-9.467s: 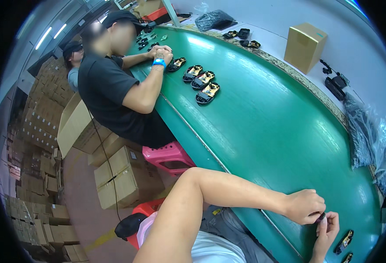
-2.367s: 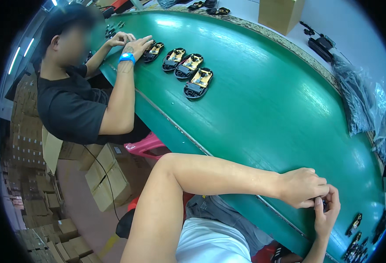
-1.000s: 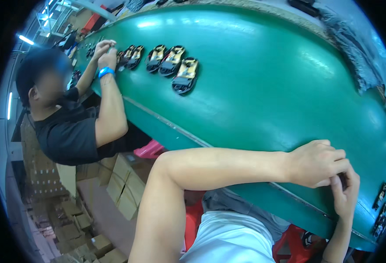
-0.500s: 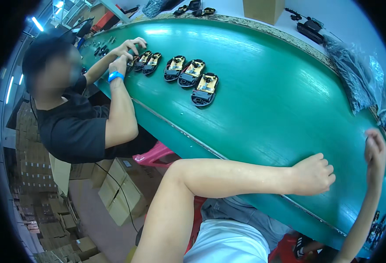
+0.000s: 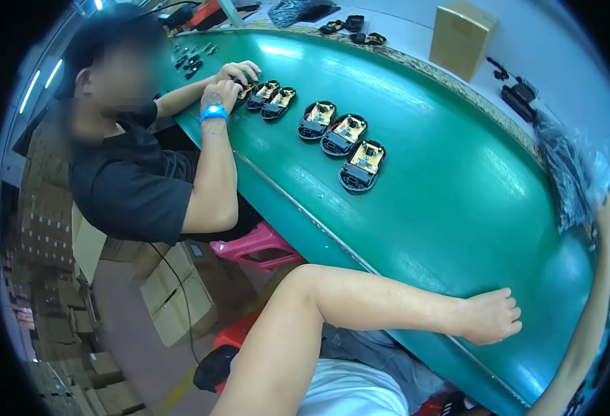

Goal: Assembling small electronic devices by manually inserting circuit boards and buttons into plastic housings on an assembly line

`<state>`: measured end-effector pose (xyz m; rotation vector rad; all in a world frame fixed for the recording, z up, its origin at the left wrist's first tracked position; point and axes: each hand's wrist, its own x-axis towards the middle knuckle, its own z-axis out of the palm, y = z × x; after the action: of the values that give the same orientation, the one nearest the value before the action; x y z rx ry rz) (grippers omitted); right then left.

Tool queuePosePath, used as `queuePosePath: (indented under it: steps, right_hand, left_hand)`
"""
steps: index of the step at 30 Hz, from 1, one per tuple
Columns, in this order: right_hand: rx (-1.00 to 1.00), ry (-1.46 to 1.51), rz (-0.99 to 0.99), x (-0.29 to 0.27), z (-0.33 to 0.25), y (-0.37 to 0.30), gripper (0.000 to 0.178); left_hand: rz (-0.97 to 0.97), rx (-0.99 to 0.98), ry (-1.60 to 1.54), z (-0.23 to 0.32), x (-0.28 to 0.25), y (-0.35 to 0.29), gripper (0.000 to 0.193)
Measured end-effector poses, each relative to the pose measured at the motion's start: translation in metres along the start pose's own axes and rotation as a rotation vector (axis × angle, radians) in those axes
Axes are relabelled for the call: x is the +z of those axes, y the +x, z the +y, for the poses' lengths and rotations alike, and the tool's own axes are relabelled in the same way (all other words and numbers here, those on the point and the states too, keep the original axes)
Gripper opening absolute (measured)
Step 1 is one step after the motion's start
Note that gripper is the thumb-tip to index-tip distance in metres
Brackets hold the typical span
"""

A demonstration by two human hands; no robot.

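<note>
My left hand (image 5: 492,317) rests on the green tabletop at the right front, closed into a fist with nothing showing in it. The left forearm lies across the table's near edge, elbow bent. My right arm reaches up along the right rim of the view. At its end, my right hand (image 5: 605,213) is at the lower edge of a clear plastic bag (image 5: 598,173). Its fingers are partly lost in the plastic, so their grip is unclear. Beside it a bag with dark contents (image 5: 564,184) leans over the table's far edge.
Several black oval housings with gold-coloured inner parts, one a nearer housing (image 5: 362,166), stand in a row on the green table (image 5: 450,194). At left a co-worker's hands (image 5: 232,83) handle another. A cardboard box (image 5: 463,41) and black parts (image 5: 519,97) lie beyond the far edge. A pink stool (image 5: 260,247) stands below.
My right hand has moved away from over the table, up to the plastic bag. My left fist stays on the table. The view has shifted, so the housings appear further right and lower.
</note>
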<state>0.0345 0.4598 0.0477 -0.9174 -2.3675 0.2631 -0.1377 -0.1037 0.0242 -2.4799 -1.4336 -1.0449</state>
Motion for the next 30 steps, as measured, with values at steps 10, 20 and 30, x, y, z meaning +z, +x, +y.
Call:
queuePosePath:
  steps: [10, 20, 30]
  right_hand:
    - [0.092, -0.425, 0.004, 0.041, -0.049, 0.094, 0.042]
    - [0.086, -0.316, -0.071, 0.101, -0.026, 0.143, 0.046]
    - [0.062, -0.27, -0.061, 0.112, -0.024, 0.144, 0.049]
  left_hand:
    - [0.002, 0.016, -0.148, 0.003, 0.01, 0.002, 0.031]
    - [-0.056, -0.077, -0.199, 0.002, 0.002, -0.006, 0.032]
    - [-0.064, -0.097, -0.314, 0.001, 0.003, -0.007, 0.029]
